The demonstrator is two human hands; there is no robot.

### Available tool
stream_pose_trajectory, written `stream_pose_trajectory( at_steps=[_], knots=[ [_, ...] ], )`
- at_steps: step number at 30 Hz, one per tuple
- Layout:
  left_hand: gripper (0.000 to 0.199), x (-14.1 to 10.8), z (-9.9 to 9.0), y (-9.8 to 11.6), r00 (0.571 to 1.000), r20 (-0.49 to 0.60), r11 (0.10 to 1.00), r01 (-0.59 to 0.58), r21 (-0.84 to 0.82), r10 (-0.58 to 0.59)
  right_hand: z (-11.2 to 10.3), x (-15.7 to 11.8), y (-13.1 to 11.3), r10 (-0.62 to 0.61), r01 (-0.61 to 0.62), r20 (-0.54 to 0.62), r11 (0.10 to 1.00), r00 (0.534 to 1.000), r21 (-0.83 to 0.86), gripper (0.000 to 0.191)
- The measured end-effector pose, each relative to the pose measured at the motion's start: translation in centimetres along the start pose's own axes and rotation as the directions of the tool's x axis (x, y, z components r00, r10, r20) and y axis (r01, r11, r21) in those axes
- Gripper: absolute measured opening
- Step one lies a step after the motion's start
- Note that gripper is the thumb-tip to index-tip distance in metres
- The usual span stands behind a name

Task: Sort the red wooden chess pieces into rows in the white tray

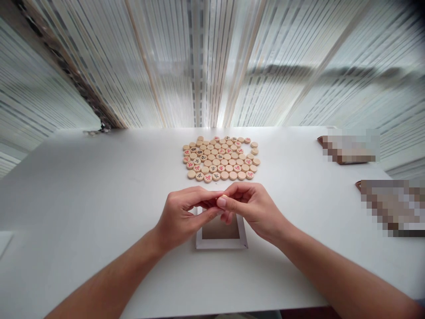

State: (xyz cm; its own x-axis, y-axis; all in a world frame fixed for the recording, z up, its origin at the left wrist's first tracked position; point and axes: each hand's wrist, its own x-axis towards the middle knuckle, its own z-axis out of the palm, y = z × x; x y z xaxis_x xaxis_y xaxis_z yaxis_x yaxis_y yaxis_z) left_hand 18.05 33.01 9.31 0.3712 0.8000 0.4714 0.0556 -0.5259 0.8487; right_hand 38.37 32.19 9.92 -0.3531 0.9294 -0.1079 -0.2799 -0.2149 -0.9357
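Note:
My left hand (184, 215) and my right hand (257, 210) meet in front of me, both closed, fingertips pinched together. Between the fingertips shows a sliver of a small yellowish thing (225, 196), close in colour to the wooden pieces; the fingers hide the rest. Below the hands lies a shallow box (221, 244) with a white rim and a brown inside, its far part covered by my fingers. Just beyond, many round xiangqi pieces (226, 169) lie flat in a cluster, some with red or black characters up, others plain side up.
A white table (99, 199) spreads around the pieces. On its right side lie two brown-edged objects (352, 158), partly blurred out. Striped curtains (172, 66) hang behind the far edge. A pale flat thing (4, 241) sits at the left edge.

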Motion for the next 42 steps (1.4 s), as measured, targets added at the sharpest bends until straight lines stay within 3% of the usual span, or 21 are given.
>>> stream_pose_trajectory(
  at_steps=[6,11,16,23,42],
  knots=[
    [0.019,0.2,0.1,0.2,0.994,-0.030,0.985,0.098,-0.141,-0.103,0.2,0.0,-0.1,-0.058,0.058,0.006,0.997,0.998,-0.047,0.029],
    [0.021,0.1,0.2,0.0,0.973,-0.119,0.969,0.178,-0.173,-0.200,0.3,-0.1,-0.1,-0.195,0.187,-0.030,0.966,0.980,-0.181,0.024],
    [0.018,0.1,0.3,-0.3,0.971,-0.169,0.979,0.147,-0.143,-0.170,0.4,-0.2,0.2,-0.321,0.294,-0.073,0.921,0.944,-0.258,0.016],
    [0.021,-0.1,0.2,-0.5,0.973,-0.183,0.985,0.120,-0.127,-0.142,0.2,-0.3,0.6,-0.382,0.348,-0.083,0.896,0.920,-0.275,0.018],
    [0.026,0.0,0.1,-0.5,0.963,-0.154,0.958,0.186,-0.217,-0.222,0.2,0.0,0.7,-0.311,0.291,-0.106,0.942,0.945,-0.165,0.021]
  ],
)
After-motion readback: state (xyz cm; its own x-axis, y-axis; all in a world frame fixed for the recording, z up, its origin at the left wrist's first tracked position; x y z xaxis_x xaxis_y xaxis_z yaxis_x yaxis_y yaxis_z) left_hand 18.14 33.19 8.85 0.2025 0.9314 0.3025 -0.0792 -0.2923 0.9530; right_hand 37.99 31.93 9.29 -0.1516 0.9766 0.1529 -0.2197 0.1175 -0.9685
